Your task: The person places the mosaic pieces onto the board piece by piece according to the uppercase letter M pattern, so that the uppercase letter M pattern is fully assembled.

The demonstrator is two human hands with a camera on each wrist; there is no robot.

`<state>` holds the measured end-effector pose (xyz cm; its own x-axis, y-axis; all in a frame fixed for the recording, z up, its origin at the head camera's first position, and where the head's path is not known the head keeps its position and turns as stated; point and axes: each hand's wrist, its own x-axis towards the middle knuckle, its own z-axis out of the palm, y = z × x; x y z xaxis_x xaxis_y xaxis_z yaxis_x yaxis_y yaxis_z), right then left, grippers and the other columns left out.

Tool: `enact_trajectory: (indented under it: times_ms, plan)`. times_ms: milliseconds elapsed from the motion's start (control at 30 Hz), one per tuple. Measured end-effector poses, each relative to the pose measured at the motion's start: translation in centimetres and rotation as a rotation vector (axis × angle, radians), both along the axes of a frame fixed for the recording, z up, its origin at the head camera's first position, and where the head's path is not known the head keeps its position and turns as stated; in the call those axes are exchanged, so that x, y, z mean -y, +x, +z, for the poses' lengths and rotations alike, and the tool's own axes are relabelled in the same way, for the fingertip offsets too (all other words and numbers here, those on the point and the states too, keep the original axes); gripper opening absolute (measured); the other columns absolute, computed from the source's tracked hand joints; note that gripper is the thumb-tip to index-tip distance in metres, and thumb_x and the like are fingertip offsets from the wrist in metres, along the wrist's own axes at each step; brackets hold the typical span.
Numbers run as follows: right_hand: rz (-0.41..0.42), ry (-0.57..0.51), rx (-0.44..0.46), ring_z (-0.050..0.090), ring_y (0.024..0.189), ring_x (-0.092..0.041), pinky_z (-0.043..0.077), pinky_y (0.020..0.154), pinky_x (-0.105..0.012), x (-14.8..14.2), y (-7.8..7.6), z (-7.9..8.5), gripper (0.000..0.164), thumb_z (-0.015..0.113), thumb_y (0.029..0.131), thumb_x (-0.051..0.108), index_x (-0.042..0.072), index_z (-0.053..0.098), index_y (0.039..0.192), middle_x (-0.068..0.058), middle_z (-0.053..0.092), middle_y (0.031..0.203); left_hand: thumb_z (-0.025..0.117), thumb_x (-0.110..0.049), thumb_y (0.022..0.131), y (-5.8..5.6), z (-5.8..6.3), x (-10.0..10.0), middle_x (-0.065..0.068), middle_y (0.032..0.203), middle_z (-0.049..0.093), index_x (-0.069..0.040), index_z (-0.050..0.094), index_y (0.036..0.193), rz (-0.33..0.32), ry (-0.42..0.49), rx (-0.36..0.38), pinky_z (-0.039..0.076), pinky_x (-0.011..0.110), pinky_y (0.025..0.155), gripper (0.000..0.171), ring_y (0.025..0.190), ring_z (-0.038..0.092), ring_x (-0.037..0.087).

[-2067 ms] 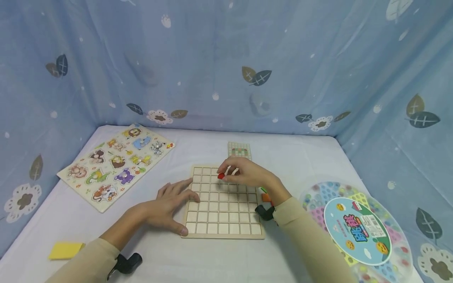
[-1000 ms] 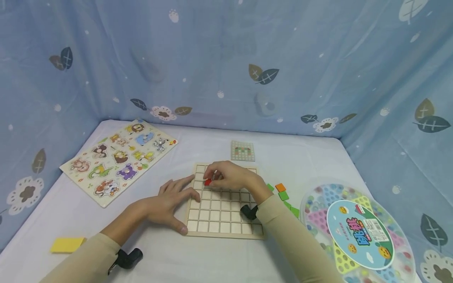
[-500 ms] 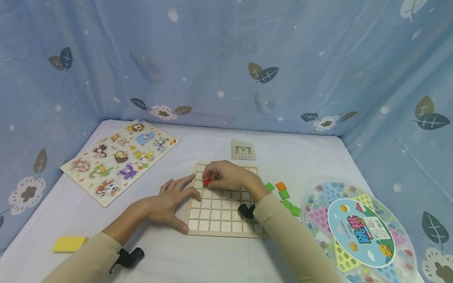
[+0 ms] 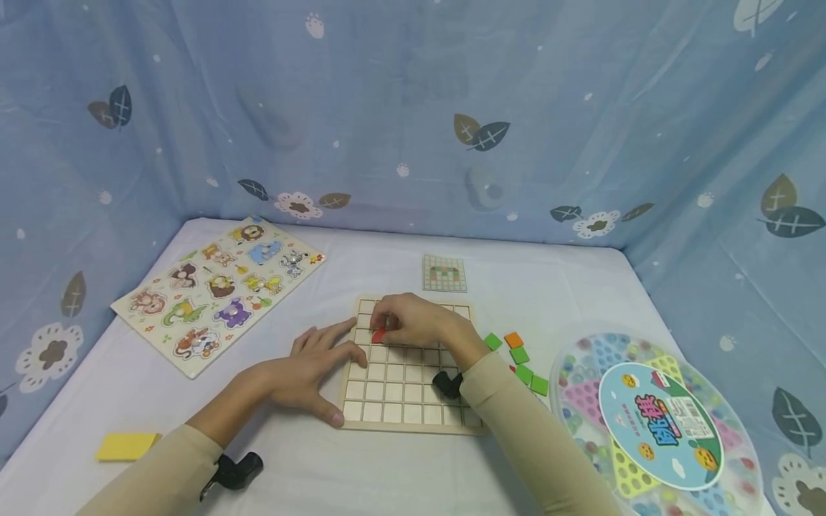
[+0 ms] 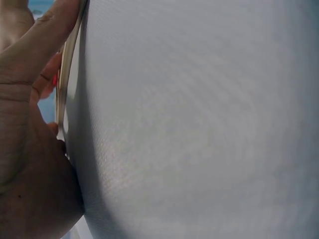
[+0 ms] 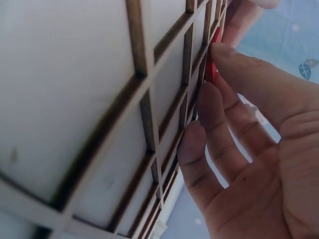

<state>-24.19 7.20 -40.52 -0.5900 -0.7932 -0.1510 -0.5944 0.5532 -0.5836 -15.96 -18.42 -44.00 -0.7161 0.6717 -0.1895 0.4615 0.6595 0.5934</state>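
A square wooden grid board (image 4: 393, 393) lies on the white-covered table. My right hand (image 4: 416, 322) pinches a small red tile (image 4: 378, 335) between thumb and fingers over the board's upper left cells. In the right wrist view, the red tile (image 6: 214, 59) stands tilted against the grid, and other fingertips touch the board. My left hand (image 4: 306, 376) rests with spread fingers along the board's left edge, thumb at the near left corner. The left wrist view shows mostly white cloth beside the left hand (image 5: 35, 124). My right hand hides part of the board's upper middle.
Green tiles (image 4: 519, 355), an orange tile (image 4: 513, 340) and a partly hidden red one lie right of the board. A small pattern card (image 4: 444, 274) lies behind it. An animal puzzle (image 4: 219, 294), a yellow block (image 4: 127, 446) and a round marble game (image 4: 658, 423) stand around.
My right hand has moved left over the board with the red tile, then stayed there while the tile tilted slightly. Loose tiles at the right came into fuller view. My left hand kept its place.
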Motion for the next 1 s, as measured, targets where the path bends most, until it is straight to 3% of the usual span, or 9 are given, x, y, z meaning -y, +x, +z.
enact_trajectory:
  times_ms: [267,667,1000]
  plan:
    - [0.006,0.017,-0.018,0.059,0.091,-0.009,0.053,0.084,-0.025,-0.2,0.2,-0.1,0.010,0.074,0.096,0.016,0.016,0.075,0.106,0.004,0.066,0.106,0.084,-0.073,0.064,0.0,-0.3,0.0,0.009,0.173,-0.003,-0.042,0.048,0.131,-0.002,-0.004,-0.007,0.003,0.075,0.116,0.082,0.155,-0.001,0.044]
    - [-0.003,-0.007,0.006,0.064,0.103,-0.013,0.054,0.092,-0.028,-1.1,0.3,0.9,0.021,0.066,0.101,0.017,0.013,0.069,0.122,0.001,0.065,0.124,0.084,-0.072,0.063,0.1,0.1,0.0,0.010,0.173,-0.004,-0.043,0.048,0.131,0.006,-0.011,-0.005,-0.001,0.074,0.118,0.082,0.155,-0.002,0.046]
    - [0.000,-0.025,-0.002,0.066,0.107,-0.017,0.056,0.094,-0.034,-2.7,0.8,1.6,0.021,0.062,0.103,0.016,0.012,0.069,0.121,0.000,0.067,0.122,0.085,-0.071,0.063,0.1,0.1,0.0,0.010,0.173,-0.004,-0.042,0.048,0.131,0.010,-0.014,-0.009,0.000,0.075,0.117,0.082,0.154,0.000,0.048]
